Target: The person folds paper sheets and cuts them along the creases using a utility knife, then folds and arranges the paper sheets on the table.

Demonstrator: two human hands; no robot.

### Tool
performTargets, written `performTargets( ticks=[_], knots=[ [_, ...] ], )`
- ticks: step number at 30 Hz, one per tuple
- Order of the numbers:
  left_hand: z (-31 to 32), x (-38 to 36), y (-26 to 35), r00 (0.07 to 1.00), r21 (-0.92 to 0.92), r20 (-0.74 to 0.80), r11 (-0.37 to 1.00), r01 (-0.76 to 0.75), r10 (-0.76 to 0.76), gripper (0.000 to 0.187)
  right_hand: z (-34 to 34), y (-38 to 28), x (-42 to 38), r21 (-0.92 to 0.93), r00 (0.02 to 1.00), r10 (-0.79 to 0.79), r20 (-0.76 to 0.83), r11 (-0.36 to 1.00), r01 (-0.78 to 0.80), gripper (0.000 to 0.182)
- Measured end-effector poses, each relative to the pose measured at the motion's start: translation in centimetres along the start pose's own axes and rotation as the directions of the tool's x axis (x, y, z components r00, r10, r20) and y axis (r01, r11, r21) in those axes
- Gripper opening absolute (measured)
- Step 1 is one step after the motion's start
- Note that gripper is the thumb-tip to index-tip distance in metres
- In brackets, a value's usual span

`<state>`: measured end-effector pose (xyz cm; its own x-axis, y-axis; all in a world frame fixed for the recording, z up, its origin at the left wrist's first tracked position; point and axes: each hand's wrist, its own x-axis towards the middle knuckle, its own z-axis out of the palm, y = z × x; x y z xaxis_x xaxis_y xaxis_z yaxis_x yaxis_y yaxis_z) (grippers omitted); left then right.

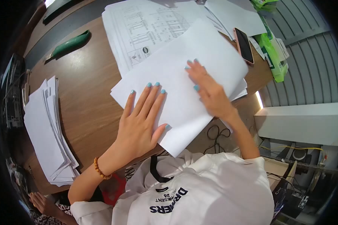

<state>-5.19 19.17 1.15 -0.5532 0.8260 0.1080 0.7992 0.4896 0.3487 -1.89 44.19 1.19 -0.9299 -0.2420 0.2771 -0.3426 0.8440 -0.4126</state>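
Observation:
A large blank white sheet of paper (169,71) lies at a slant across the table, its near corner reaching past the edge toward my shirt. My left hand (141,122) rests flat on the sheet's lower left part, fingers stretched out and thumb apart. On the right side of the same sheet is my right hand (210,88), palm down, its fingers extended and slightly blurred. Beneath the sheet, a stack of printed drawings (139,28) shows at the upper left. More paper edges peek out under its right side.
A pile of white papers (49,135) lies at the left of the wooden table (88,93). Behind it is a green-handled cutter (69,44). A phone (244,45) and green packaging (270,56) sit at the right. Another person's hand (43,204) shows at lower left.

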Motion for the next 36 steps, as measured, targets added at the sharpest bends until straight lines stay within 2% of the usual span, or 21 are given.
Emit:
performTargets(
  ticks=[1, 3, 6, 8, 12, 14, 15, 17, 19, 21, 23, 25, 27, 28, 30, 31, 33, 35, 36],
  knots=[
    [-0.1, 0.0, 0.0, 0.999, 0.014, 0.040, 1.000, 0.011, -0.011, 0.065, -1.2, 1.6, 0.0, 0.019, 0.999, 0.010, -0.037, 1.000, -0.009, 0.044],
    [-0.3, 0.2, 0.0, 0.999, 0.002, 0.037, 1.000, 0.005, -0.005, 0.065, -3.0, 5.1, -0.7, 0.151, 0.970, 0.183, -0.162, 0.976, -0.159, 0.041],
    [0.1, 0.0, 0.1, 0.999, 0.021, 0.036, 1.000, -0.002, 0.001, 0.065, -4.6, 8.5, -0.8, 0.154, 0.935, 0.273, -0.225, 0.958, -0.243, 0.039],
    [0.2, 0.0, 0.2, 1.000, 0.041, -0.025, 0.999, 0.007, -0.006, 0.064, -4.4, 8.7, -0.4, 0.060, 0.968, 0.159, -0.193, 0.987, -0.150, 0.040],
    [0.1, 0.1, 0.4, 1.000, 0.059, -0.009, 0.998, 0.010, -0.009, 0.065, -3.9, 7.1, -0.1, -0.077, 0.935, 0.165, -0.313, 0.977, -0.199, 0.044],
    [0.1, 0.0, 0.5, 1.000, 0.062, -0.007, 0.998, 0.016, -0.016, 0.065, -1.3, 4.0, -1.1, -0.077, 0.931, 0.086, -0.355, 0.990, -0.121, 0.050],
    [0.1, 0.0, 0.6, 1.000, 0.070, -0.005, 0.998, 0.008, -0.007, 0.065, 0.0, 2.0, -1.4, -0.250, 0.953, 0.068, -0.294, 0.957, -0.146, 0.056],
    [0.1, 0.0, 0.6, 1.000, 0.064, -0.011, 0.998, 0.014, -0.014, 0.065, 2.0, -1.6, -2.1, -0.218, 0.963, 0.020, -0.269, 0.973, -0.081, 0.059],
    [0.1, 0.1, 0.6, 1.000, 0.073, -0.017, 0.997, 0.008, -0.007, 0.066, 3.5, -5.2, -2.5, -0.131, 0.937, 0.093, -0.336, 0.981, -0.145, 0.060],
    [0.3, -0.1, 0.5, 1.000, 0.086, -0.016, 0.996, 0.001, 0.001, 0.066, 5.2, -7.7, -3.3, 0.012, 0.946, 0.062, -0.317, 0.998, -0.061, 0.060],
    [0.5, -0.1, 0.4, 1.000, 0.093, -0.027, 0.996, -0.001, 0.003, 0.066, 6.9, -9.4, -3.9, 0.051, 0.931, 0.062, -0.358, 0.998, -0.047, 0.058],
    [0.6, -0.1, 0.3, 0.999, 0.105, -0.050, 0.994, -0.011, 0.016, 0.065, 8.6, -10.7, -4.9, 0.171, 0.923, 0.057, -0.380, 0.985, 0.010, 0.055],
    [0.7, 0.0, 0.3, 0.996, 0.113, -0.079, 0.993, -0.020, 0.029, 0.065, 8.9, -12.2, -6.1, 0.393, 0.956, 0.002, -0.294, 0.912, 0.119, 0.054],
    [0.7, 0.0, 0.3, 0.997, 0.125, -0.074, 0.992, -0.021, 0.031, 0.065, 9.4, -12.7, -6.8, 0.388, 0.955, -0.002, -0.297, 0.914, 0.122, 0.054],
    [0.8, -0.1, 0.2, 0.997, 0.143, -0.073, 0.989, -0.027, 0.038, 0.064, 10.7, -13.0, -7.8, 0.494, 0.948, -0.251, -0.195, 0.810, 0.316, 0.042],
    [0.9, -0.2, 0.1, 0.996, 0.126, -0.084, 0.992, -0.028, 0.038, 0.064, 9.9, -12.7, -7.8, 0.484, 0.944, -0.258, -0.203, 0.812, 0.326, 0.042],
    [1.0, -0.3, 0.0, 0.994, 0.110, -0.102, 0.994, -0.027, 0.038, 0.064, 6.6, -11.5, -9.1, 0.564, 0.936, -0.240, -0.257, 0.749, 0.347, 0.020],
    [1.1, -0.2, 0.0, 0.994, 0.079, -0.107, 0.997, -0.023, 0.031, 0.063, 3.9, -8.9, -10.2, 0.380, 0.893, 0.028, -0.450, 0.911, 0.163, 0.004],
    [1.2, -0.2, 0.0, 0.993, 0.069, -0.113, 0.997, -0.023, 0.031, 0.063, 3.6, -7.9, -12.1, 0.716, 0.782, 0.474, -0.405, 0.696, -0.051, 0.013]
  ],
)
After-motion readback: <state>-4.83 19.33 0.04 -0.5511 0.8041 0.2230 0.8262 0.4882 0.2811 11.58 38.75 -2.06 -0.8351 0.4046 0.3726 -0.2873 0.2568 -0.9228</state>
